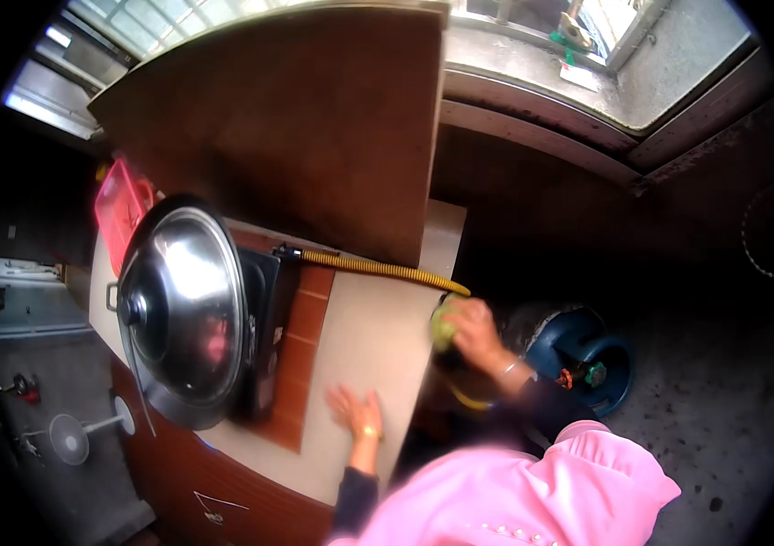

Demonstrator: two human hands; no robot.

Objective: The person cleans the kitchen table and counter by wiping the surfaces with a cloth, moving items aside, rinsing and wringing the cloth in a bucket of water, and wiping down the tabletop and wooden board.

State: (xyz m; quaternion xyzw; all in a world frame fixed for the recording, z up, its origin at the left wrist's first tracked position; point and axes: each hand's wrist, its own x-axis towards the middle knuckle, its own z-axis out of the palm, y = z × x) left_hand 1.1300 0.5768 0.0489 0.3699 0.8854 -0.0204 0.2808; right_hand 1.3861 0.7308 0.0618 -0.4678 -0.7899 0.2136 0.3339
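Observation:
My right hand (478, 333) is closed around a crumpled yellow-green cloth (443, 325) at the right edge of the counter (378, 337). Motion blurs both, so the cloth's kind is not fully certain. My left hand (357, 414) is over the pale countertop with its fingers spread, holding nothing; whether it touches the surface I cannot tell. Close to my right hand, a yellow corrugated gas hose (378, 267) runs from the black stove (262, 318) and over the counter's edge. A large wok with a shiny domed lid (182, 309) sits on the stove.
A pink plastic basket (119, 214) stands behind the wok. Below the counter at right is a blue gas cylinder (583, 359) with a green valve knob. A brown board (287, 127) rises along the counter's back. A white fan (73, 437) is at lower left.

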